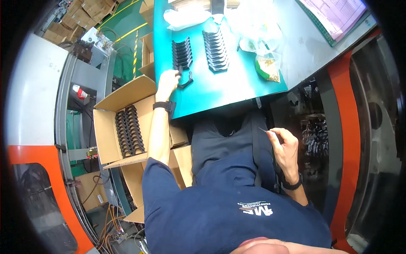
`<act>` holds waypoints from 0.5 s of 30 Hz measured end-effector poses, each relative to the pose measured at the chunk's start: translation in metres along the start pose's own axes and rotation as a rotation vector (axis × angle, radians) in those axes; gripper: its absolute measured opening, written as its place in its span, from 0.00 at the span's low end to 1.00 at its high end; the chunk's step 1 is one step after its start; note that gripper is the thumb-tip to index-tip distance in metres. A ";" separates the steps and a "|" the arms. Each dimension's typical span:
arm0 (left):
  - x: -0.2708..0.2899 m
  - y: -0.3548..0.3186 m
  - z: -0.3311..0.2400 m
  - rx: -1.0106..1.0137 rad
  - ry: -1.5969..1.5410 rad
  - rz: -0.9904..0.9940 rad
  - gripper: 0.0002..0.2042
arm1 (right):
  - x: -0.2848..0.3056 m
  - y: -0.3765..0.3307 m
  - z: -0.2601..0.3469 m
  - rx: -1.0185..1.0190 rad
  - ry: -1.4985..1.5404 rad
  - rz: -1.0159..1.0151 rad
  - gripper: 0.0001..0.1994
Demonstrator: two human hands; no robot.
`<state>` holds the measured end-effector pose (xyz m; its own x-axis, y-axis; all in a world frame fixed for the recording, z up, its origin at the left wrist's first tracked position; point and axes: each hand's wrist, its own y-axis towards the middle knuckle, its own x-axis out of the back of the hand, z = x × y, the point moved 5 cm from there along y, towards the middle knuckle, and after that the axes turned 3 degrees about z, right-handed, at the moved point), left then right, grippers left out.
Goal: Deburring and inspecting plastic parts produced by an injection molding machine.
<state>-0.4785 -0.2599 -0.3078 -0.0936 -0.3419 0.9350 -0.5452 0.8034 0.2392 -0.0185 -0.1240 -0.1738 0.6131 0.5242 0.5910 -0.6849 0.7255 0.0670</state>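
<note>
My left hand [169, 81] reaches over the near left edge of the green-topped table [237, 91]. Its fingers are closed on a black curved plastic part [187, 80]. Just beyond it lies a row of similar black parts [182, 53], nested one behind another. A second, longer row of black parts [215, 51] stands to its right. Near my lap, clear of the table edge, my right hand [286, 147] pinches a thin, dark, pointed tool [263, 129] between thumb and forefinger. Too little of that tool shows to tell its exact kind.
An open cardboard box [127, 94] at my left holds two stacks of black parts [129, 130]. On the table lie a bag of small brass-coloured pieces [268, 70], clear plastic bags [258, 25] and papers [334, 15]. Orange-framed machines [344, 127] flank me.
</note>
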 end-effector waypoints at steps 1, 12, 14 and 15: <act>-0.002 0.000 -0.004 -0.019 -0.014 0.059 0.11 | 0.000 -0.001 -0.005 -0.007 -0.006 -0.007 0.09; -0.008 0.023 -0.036 -0.094 0.083 -0.022 0.06 | -0.006 -0.001 -0.001 0.004 -0.024 -0.004 0.10; -0.005 0.019 -0.034 -0.063 0.137 -0.159 0.07 | -0.008 -0.002 -0.002 -0.004 -0.007 0.001 0.09; -0.003 0.017 -0.032 -0.047 0.166 -0.213 0.08 | -0.008 -0.002 -0.001 -0.011 0.003 0.004 0.09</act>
<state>-0.4607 -0.2297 -0.2983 0.1590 -0.4245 0.8914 -0.4987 0.7447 0.4436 -0.0217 -0.1286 -0.1794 0.6116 0.5287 0.5886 -0.6832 0.7281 0.0559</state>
